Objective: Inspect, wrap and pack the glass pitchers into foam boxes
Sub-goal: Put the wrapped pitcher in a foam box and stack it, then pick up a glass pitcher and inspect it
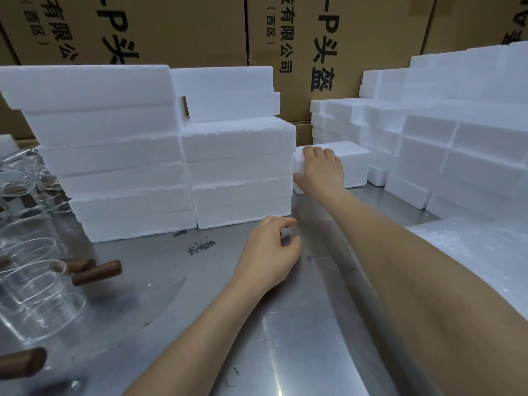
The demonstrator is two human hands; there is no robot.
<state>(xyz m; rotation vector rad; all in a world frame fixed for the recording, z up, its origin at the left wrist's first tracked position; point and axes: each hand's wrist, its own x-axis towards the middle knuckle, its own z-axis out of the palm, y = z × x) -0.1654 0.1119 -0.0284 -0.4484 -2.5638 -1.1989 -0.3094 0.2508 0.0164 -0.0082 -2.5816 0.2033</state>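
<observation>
My right hand [321, 168] reaches far across the steel table and grips the near left end of a white foam box [353, 158], which rests on the table between two foam stacks. Closer to me, my left hand [271, 252] hovers just over the table with its fingers loosely curled and apart, holding nothing, next to the corner of the left foam stack [171, 167]. Several clear glass pitchers [31, 275] with brown wooden handles stand at the left edge.
A second pile of foam boxes [457, 144] rises at the right. A sheet of bubble wrap [480, 252] lies at the right under my forearm. Brown cartons [357, 52] wall off the back. Bare steel table [285, 338] lies in front of me.
</observation>
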